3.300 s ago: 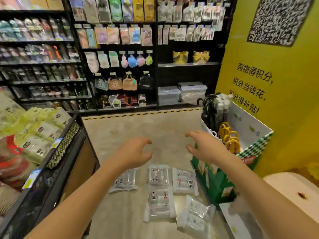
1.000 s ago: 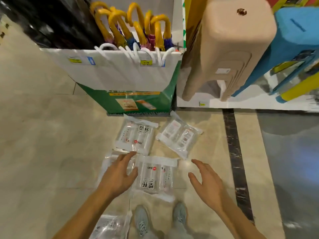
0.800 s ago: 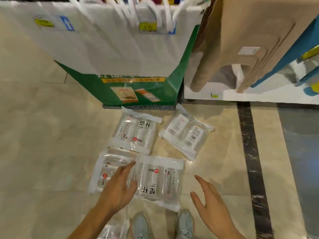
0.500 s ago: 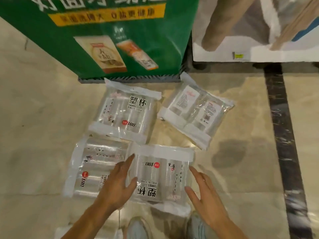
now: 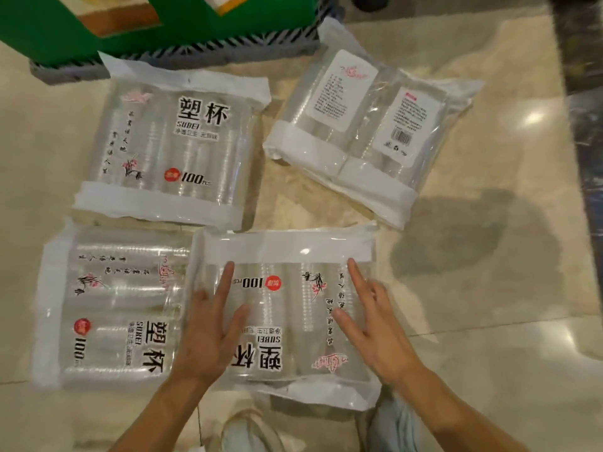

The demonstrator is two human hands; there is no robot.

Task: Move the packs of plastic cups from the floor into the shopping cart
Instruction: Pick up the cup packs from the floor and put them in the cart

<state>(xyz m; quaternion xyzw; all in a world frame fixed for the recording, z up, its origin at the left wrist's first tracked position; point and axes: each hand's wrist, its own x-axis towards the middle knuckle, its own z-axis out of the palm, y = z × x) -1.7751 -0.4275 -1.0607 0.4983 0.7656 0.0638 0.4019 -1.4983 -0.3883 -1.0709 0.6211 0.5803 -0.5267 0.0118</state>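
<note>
Several clear packs of plastic cups lie flat on the beige floor. The nearest pack [image 5: 287, 308] is in front of my feet, its print upside down to me. My left hand [image 5: 212, 327] lies flat on its left part and my right hand [image 5: 372, 324] on its right part, fingers spread and not curled around it. Another pack [image 5: 111, 305] lies to its left, turned sideways. Beyond these lie a third pack [image 5: 169, 148] and, at the far right, a pack [image 5: 365, 132] with its back labels up. No shopping cart is in view.
A green cardboard display box [image 5: 49, 27] on a grey striped base [image 5: 195, 50] stands right behind the far packs. A dark floor strip [image 5: 584, 93] runs along the right. My shoes [image 5: 251, 432] are just below the nearest pack.
I have bent down much closer to the floor. Both hands have moved onto the nearest pack, the right one coming in from its side to rest on top.
</note>
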